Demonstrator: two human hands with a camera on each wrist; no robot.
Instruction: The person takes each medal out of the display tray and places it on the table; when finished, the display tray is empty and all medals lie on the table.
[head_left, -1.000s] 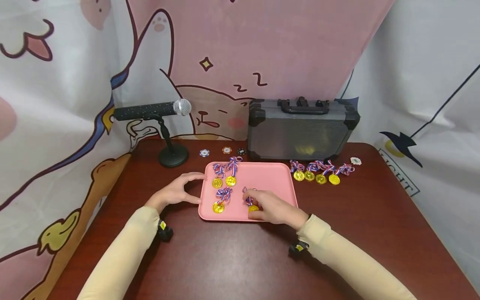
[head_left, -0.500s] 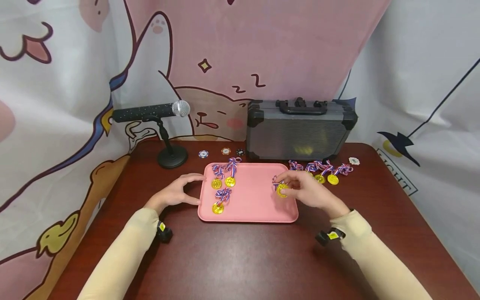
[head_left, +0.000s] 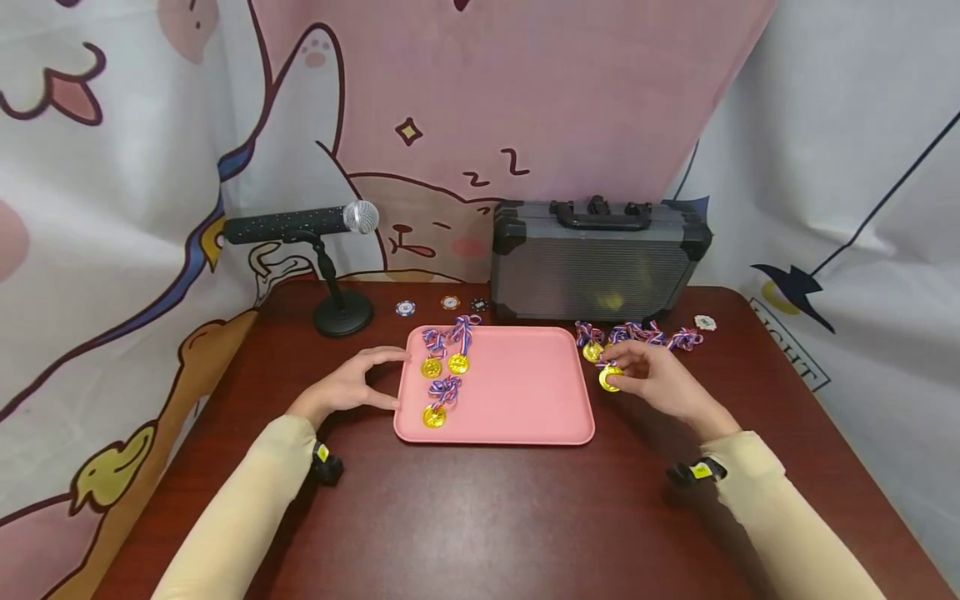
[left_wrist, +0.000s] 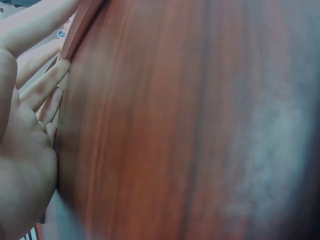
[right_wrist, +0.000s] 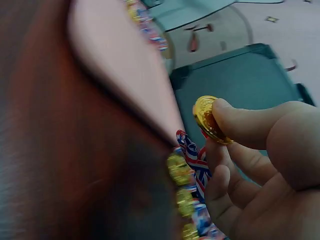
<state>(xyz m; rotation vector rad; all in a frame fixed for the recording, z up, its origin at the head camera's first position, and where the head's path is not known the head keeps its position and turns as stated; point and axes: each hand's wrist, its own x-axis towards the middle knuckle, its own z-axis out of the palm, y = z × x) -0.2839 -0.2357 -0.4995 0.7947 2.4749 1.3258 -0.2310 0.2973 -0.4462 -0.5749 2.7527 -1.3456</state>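
My right hand (head_left: 663, 385) pinches a gold medal (right_wrist: 206, 118) between thumb and fingers, its red, white and blue ribbon (right_wrist: 196, 162) dangling below. In the head view this hand is just right of the pink tray (head_left: 525, 387), over the front of a row of medals (head_left: 592, 351) that it partly hides. At the tray's left rim my left hand (head_left: 347, 385) rests with thumb and fingers spread, fingertips touching the edge. Three medals with bunched ribbons lie in the left part of the tray: two at the back and one medal (head_left: 434, 415) nearer the front.
A silver-grey case (head_left: 592, 267) with a black handle stands behind the tray. To the back left is a microphone (head_left: 300, 223) on a stand (head_left: 342, 312). Poker chips (head_left: 450, 302) lie along the back, with another chip (head_left: 705, 322) at the right. Printed cloth hangs around the table.
My right hand has lifted a medal from the tray's front right and carried it rightward, past the tray's right edge, to the medal row. The left hand stays at the left rim.
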